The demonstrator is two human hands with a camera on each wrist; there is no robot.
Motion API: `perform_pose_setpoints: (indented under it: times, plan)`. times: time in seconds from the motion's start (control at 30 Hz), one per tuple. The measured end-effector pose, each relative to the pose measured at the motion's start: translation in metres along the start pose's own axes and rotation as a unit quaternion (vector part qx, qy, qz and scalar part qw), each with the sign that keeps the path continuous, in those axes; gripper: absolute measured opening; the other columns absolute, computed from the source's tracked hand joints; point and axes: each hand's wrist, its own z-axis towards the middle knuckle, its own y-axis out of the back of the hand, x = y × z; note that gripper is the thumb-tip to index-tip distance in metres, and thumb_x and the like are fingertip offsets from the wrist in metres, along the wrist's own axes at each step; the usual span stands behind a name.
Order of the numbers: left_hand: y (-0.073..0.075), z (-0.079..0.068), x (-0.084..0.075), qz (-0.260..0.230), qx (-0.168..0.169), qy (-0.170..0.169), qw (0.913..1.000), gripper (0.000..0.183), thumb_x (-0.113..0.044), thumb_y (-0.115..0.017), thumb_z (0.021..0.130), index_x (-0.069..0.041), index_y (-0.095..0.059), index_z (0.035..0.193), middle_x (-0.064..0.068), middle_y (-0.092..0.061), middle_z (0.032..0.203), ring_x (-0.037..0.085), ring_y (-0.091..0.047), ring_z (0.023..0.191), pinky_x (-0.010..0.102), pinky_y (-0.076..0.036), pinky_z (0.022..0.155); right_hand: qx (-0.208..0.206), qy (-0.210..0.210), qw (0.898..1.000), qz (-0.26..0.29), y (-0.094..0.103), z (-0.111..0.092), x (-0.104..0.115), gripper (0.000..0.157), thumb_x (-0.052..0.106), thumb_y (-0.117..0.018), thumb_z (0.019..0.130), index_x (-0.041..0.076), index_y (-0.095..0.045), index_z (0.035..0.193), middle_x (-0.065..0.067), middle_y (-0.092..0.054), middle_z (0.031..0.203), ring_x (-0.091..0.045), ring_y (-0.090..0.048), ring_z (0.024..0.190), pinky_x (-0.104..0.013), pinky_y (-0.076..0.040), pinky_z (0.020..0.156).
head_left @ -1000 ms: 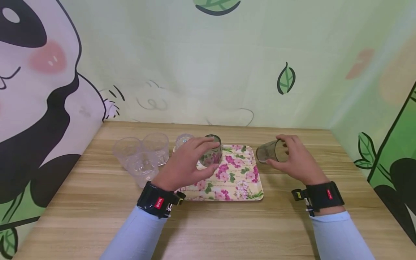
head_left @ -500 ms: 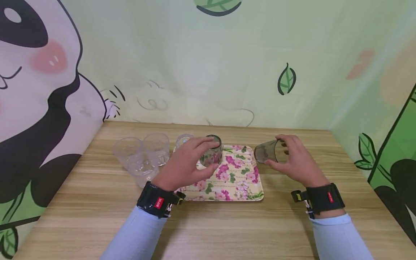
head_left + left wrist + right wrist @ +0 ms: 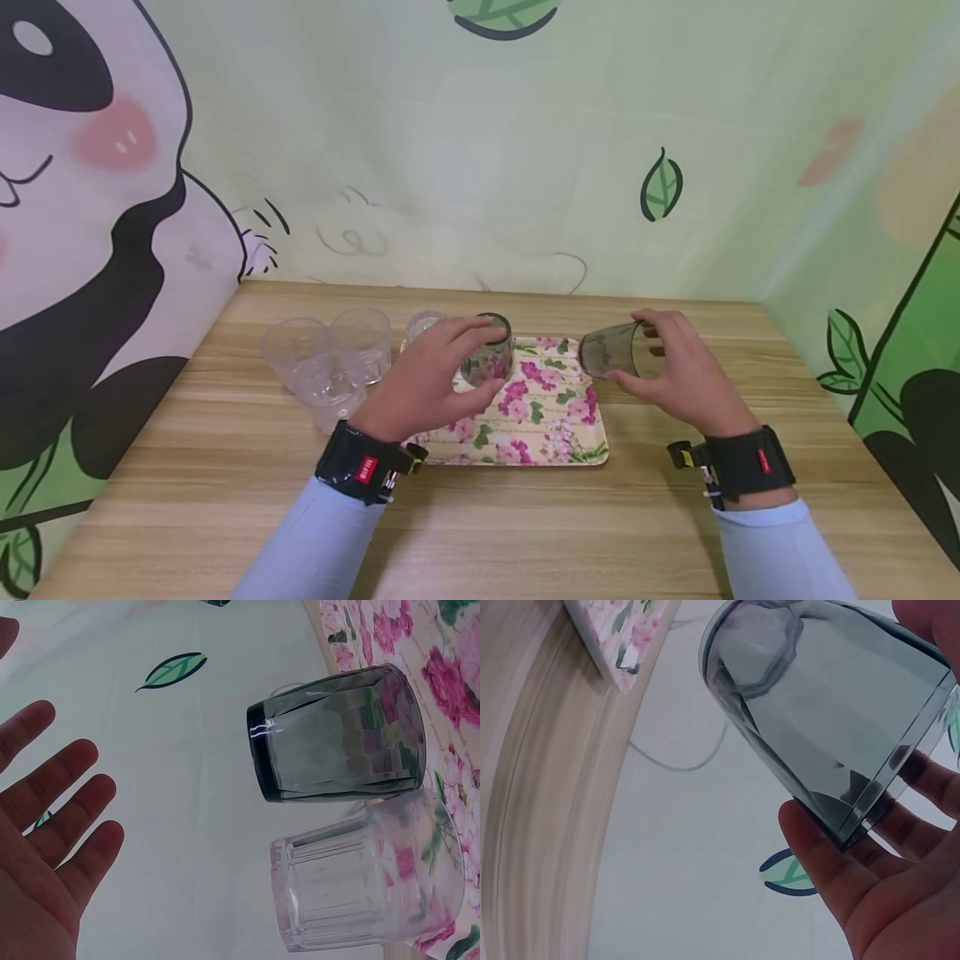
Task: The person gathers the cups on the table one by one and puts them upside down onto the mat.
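Note:
My right hand [image 3: 690, 379] grips a smoky grey drinking glass [image 3: 606, 350] near its wider end, thumb on the near side. The glass lies tilted sideways in the air, its narrower base pointing left over the tray's right edge. My left hand [image 3: 431, 375] hovers over the left of the floral tray [image 3: 540, 400], fingers spread and apart from the glasses. Beyond it, a second smoky grey glass [image 3: 337, 735] stands upside down on the tray. Beside that is a clear glass [image 3: 360, 877], also inverted and partly hidden by the left hand in the head view.
Several clear glasses [image 3: 360, 342] stand close together on the wooden table [image 3: 525, 533], left of the tray. A wall printed with a panda and leaves [image 3: 450, 167] rises behind the table. Dark bands [image 3: 750, 462] with cameras sit on both wrists.
My right hand has shifted slightly left with the smoky glass, bringing its base from beside the tray to over the tray's right edge. The left hand has stayed in place.

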Motion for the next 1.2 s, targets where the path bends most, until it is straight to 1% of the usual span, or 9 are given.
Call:
perform_pose_setpoints:
  times: [0.33, 0.57, 0.9, 1.2]
  plan:
    - [0.001, -0.001, 0.000, -0.003, 0.002, 0.003, 1.0000, 0.054, -0.038, -0.066, 0.092, -0.013, -0.057, 0.139, 0.010, -0.062, 0.141, 0.025, -0.055, 0.132, 0.048, -0.053, 0.109, -0.020, 0.022, 1.000, 0.006, 0.004, 0.000, 0.008, 0.086, 0.029, -0.086, 0.076, 0.001, -0.041, 0.144, -0.025, -0.050, 0.134, -0.038, -0.051, 0.120, -0.062, -0.058, 0.096]
    - [0.001, -0.001, 0.001, -0.003, 0.000, 0.005, 1.0000, 0.054, -0.037, -0.067, 0.091, -0.014, -0.057, 0.139, 0.011, -0.062, 0.142, 0.026, -0.055, 0.132, 0.049, -0.053, 0.110, -0.035, 0.041, 0.998, 0.015, 0.010, 0.000, 0.019, 0.085, 0.026, -0.088, 0.074, 0.003, -0.043, 0.143, -0.022, -0.051, 0.135, -0.036, -0.052, 0.119, -0.062, -0.059, 0.094]
    - [0.002, -0.001, -0.001, -0.006, -0.007, 0.013, 0.9999, 0.054, -0.037, -0.069, 0.090, -0.014, -0.059, 0.138, 0.012, -0.063, 0.141, 0.027, -0.055, 0.131, 0.050, -0.053, 0.110, -0.038, 0.052, 0.998, 0.028, 0.008, -0.001, 0.024, 0.086, 0.024, -0.090, 0.072, 0.004, -0.044, 0.142, -0.021, -0.052, 0.132, -0.035, -0.054, 0.116, -0.061, -0.060, 0.092]
    - [0.002, -0.001, -0.001, -0.008, -0.004, 0.018, 0.9998, 0.054, -0.037, -0.070, 0.090, -0.014, -0.058, 0.138, 0.013, -0.063, 0.141, 0.028, -0.055, 0.131, 0.052, -0.053, 0.109, -0.042, 0.066, 0.996, 0.037, 0.009, -0.002, 0.030, 0.087, 0.022, -0.091, 0.070, 0.005, -0.044, 0.142, -0.020, -0.052, 0.133, -0.033, -0.054, 0.116, -0.061, -0.061, 0.091]
